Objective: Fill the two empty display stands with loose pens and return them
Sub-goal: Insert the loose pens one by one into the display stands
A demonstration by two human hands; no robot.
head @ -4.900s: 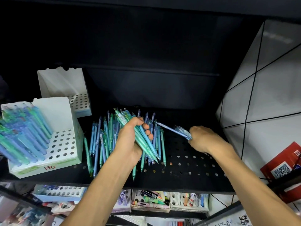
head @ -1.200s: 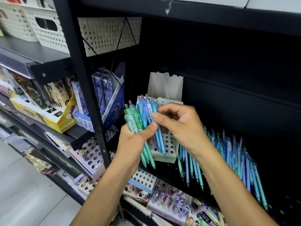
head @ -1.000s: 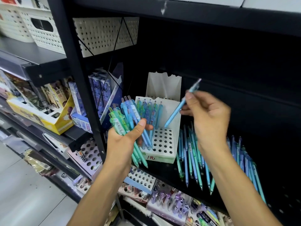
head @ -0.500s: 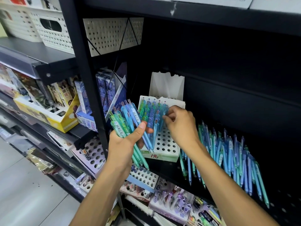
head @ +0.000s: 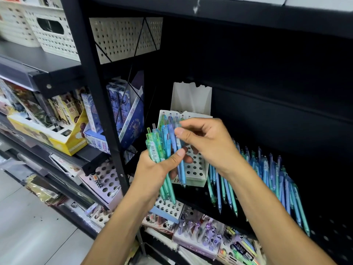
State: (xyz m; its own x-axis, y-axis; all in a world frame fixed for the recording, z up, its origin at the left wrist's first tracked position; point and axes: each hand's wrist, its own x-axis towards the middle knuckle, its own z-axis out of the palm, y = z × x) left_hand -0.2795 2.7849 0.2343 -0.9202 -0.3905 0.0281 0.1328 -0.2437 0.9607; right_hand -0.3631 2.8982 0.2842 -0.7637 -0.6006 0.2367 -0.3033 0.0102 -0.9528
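Blue and green pens (head: 162, 159) sit bunched in the left hand (head: 152, 173), fingers curled round them, in front of the white display stand (head: 196, 169) on the black shelf (head: 324, 222). The right hand (head: 206, 144) pinches one blue pen (head: 178, 150) from the bunch. Judged from the head view, drawing it straight up clear of its neighbours, then aiming the tip at an open hole, should seat it cleanly; loose pens (head: 267, 178) lie just right of the stand.

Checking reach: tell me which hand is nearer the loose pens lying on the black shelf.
Right. The right hand is just left of the loose pens, its wrist in front of them; the left hand grips a pen bundle further left.
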